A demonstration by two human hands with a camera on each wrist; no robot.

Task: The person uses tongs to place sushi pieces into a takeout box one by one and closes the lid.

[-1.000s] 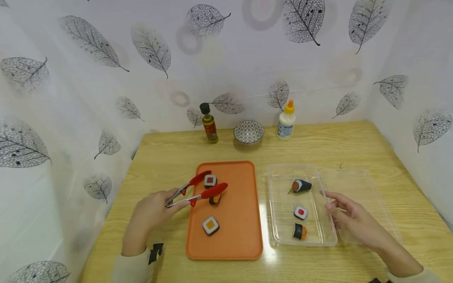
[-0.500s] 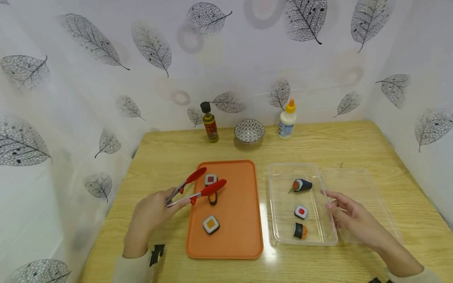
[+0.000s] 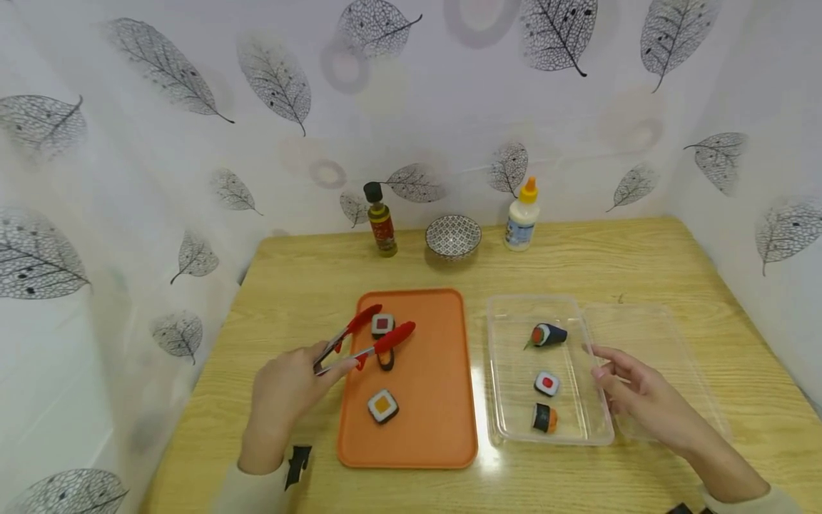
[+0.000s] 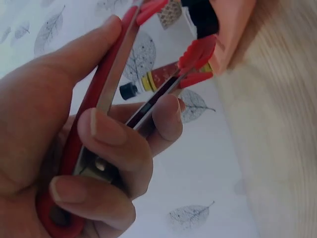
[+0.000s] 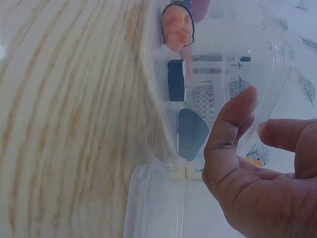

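Head view: the left hand (image 3: 289, 389) grips red-tipped metal tongs (image 3: 394, 336), tips apart about a square, maroon-centred sushi roll (image 3: 382, 324) on the orange rectangular tray (image 3: 437, 400). Apparently aligning; next calls for squeezing. The right hand (image 3: 636, 392) is at the clear plastic box (image 3: 565, 442); whether pinching, I cannot tell.

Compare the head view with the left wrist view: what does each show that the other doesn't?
Only the head view shows the right hand by the clear box, plus the white bottle. Only the left wrist view shows the red rear end of the tongs. Both share the left hand, the tongs, the dark-capped bottle and the orange tray.
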